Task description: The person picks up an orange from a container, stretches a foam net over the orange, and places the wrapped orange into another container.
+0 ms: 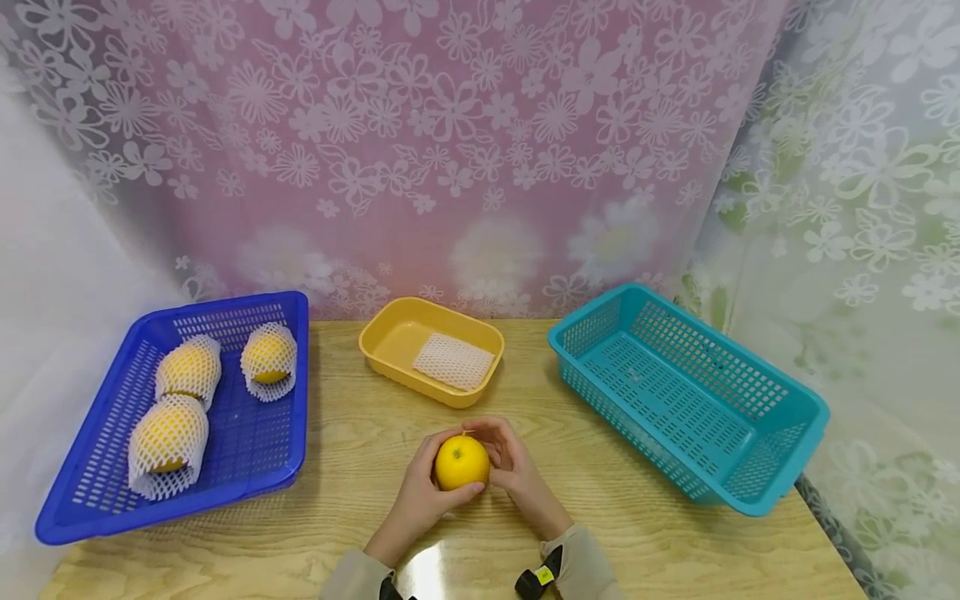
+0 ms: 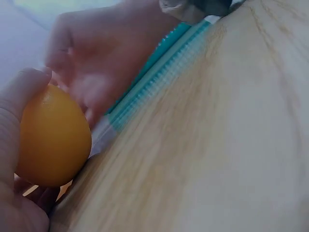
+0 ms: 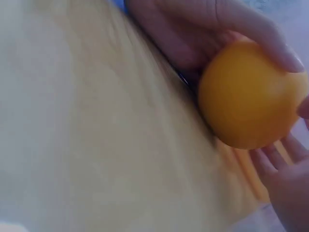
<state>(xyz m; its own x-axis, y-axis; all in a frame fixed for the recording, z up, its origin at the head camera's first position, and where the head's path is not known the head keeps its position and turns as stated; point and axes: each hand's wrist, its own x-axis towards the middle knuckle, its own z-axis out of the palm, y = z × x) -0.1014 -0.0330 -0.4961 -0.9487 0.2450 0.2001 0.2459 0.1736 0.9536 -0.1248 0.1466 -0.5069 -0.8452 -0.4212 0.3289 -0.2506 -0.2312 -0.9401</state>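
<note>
A round yellow-orange fruit, which looks like an orange (image 1: 459, 465), is held low over the front middle of the table, its stem end turned up in the head view. My left hand (image 1: 429, 483) grips it from the left, thumb across the near side and fingers behind. From the other side my right hand (image 1: 517, 477) cups it. In the right wrist view the right fingers (image 3: 275, 162) curve at the underside of the orange (image 3: 251, 96). A blurred right hand (image 2: 104, 58) appears beyond the orange (image 2: 55, 137) in the left wrist view.
At left, a blue basket (image 1: 296, 442) holds three yellow fruits (image 1: 168, 442) in white foam nets. Behind my hands stands a yellow tray (image 1: 390, 329) with a flat white foam net (image 1: 453, 360) inside. A teal basket (image 1: 637, 375) sits at right. Flowered curtains (image 1: 450, 167) close off the back.
</note>
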